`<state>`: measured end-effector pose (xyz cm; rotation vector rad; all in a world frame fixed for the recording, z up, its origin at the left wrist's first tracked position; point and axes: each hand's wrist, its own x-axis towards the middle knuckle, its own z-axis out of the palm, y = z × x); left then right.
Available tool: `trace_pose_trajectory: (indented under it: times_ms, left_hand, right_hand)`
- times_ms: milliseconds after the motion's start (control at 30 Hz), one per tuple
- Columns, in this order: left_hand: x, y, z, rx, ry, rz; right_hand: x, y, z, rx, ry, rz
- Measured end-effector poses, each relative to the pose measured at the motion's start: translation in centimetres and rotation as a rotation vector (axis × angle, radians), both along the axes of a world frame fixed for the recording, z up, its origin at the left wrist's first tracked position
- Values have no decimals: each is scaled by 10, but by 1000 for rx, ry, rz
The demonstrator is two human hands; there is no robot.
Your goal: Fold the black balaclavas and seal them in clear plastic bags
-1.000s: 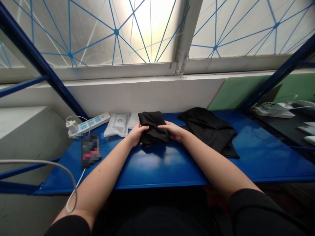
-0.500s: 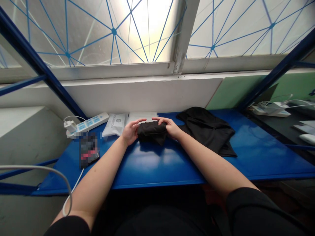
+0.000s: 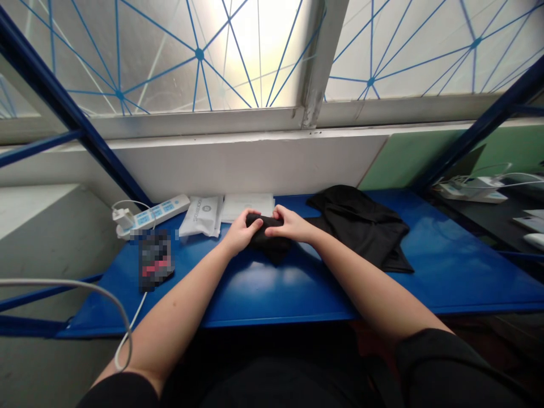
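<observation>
Black cloth (image 3: 272, 247) sits bunched into a small roll on the table, right between our hands; our left hand (image 3: 240, 231) is closed around its left end, with the fingers (image 3: 255, 221) curled over the top, and our right hand (image 3: 292, 224) is closed around its right end, with the fingers (image 3: 277, 214) pressing down, so both hands grip it and the fingertips nearly meet. Under our hands and forearms runs a glossy blue table (image 3: 297, 292); just ahead of our hands lie white papers (image 3: 246, 207), and ahead and left of our left hand lies a white packet (image 3: 202, 217) with printed lettering. Further left of that packet sits a white power strip (image 3: 153, 214) with a plug in it; nearer our left forearm lies a dark object (image 3: 155, 260), too blurred to name. Past our left forearm, a white cable (image 3: 63, 281) curves down off the table's edge. Just right of our right hand spreads a black garment (image 3: 361, 226), loosely laid out and apart from the roll; well beyond it, off the table, sits another power strip (image 3: 474, 192). Ahead of our hands, past a white ledge (image 3: 238, 164), rises a frosted window (image 3: 199, 54) crossed by blue lines; black sleeves (image 3: 442, 362) cover our upper arms.
</observation>
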<state>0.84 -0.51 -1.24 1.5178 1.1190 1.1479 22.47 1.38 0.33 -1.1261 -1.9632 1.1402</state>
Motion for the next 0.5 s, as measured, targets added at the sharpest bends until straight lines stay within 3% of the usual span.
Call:
trace_pose_trajectory:
  times_ms: [100, 267, 500]
  left_hand:
    - [10, -5, 1, 126, 59, 78]
    - [15, -9, -1, 169, 53, 209]
    - [13, -7, -2, 242, 2, 399]
  right_hand:
    - [-10, -8, -3, 21, -86, 54]
    - [-17, -18, 4, -163, -85, 293]
    - [-31, -24, 8, -221, 64, 201]
